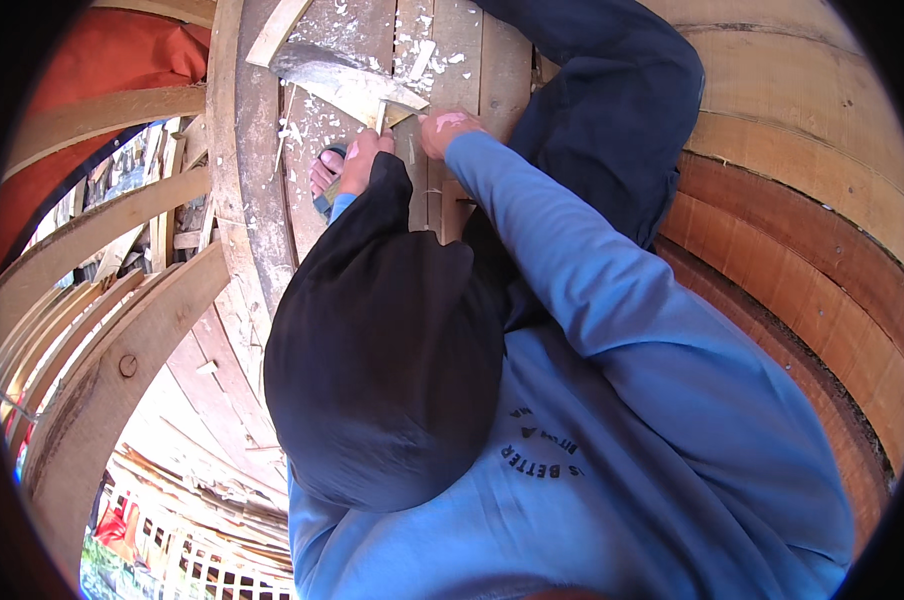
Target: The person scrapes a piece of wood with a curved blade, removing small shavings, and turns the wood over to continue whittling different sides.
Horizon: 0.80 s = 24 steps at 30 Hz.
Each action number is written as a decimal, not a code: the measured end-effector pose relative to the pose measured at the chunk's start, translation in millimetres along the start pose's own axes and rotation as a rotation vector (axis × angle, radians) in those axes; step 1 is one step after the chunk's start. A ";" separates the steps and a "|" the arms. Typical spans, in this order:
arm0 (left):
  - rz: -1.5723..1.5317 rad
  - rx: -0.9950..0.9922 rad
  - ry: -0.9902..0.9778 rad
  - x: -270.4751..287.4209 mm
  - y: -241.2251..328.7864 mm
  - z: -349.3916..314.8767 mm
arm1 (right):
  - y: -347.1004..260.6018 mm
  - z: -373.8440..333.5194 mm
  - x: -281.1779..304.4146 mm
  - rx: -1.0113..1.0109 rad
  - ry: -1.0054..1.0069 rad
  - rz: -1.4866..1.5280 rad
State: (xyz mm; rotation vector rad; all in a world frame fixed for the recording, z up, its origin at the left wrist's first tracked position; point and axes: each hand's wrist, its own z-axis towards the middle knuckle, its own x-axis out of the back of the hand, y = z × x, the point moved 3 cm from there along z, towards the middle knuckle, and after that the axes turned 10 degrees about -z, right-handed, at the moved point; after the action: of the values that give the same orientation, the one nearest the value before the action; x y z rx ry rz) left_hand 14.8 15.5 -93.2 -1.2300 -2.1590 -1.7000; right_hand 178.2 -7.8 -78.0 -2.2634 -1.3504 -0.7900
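At the top middle, a flat pale wooden piece (347, 88) with a dark, worn upper face lies slanted over the plank floor. My left hand (362, 160) is closed at its near edge, fingers round a narrow wooden strip (380, 117) that points up from them. Just to the right, my right hand (446, 130) is curled closed by the piece's right tip. A thin end pokes out at its fingers, too small to name. The hands are close together but apart. My sandalled foot (325, 178) rests left of them.
White shavings (452, 58) litter the planks (454, 25). A curved wooden piece (278, 30) stands at the upper left. Wooden rails (122, 350) run along the left, with a white plastic crate (187, 550) below. Stacked boards (802, 220) line the right. My dark-clothed knee (382, 370) fills the middle.
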 end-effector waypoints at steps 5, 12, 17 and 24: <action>0.057 -0.121 0.024 -3.0 -5.2 2.4 | -8.0 -34.2 27.9 0.082 -0.033 -0.119; 0.031 0.071 -0.056 0.0 6.6 10.2 | -15.0 -25.8 23.7 -0.086 0.054 0.026; 0.029 0.076 -0.073 -4.7 12.8 14.1 | -13.3 1.3 32.4 -0.198 -0.027 0.105; -0.023 0.015 -0.024 9.5 18.6 -2.3 | -5.7 2.3 9.6 0.048 0.008 -0.113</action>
State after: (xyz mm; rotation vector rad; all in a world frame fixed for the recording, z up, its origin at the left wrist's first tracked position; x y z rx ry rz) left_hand 19.9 19.0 -73.0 -1.2334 -2.2035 -1.6830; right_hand 177.4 2.6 -73.3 -2.1605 -1.4887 -0.7946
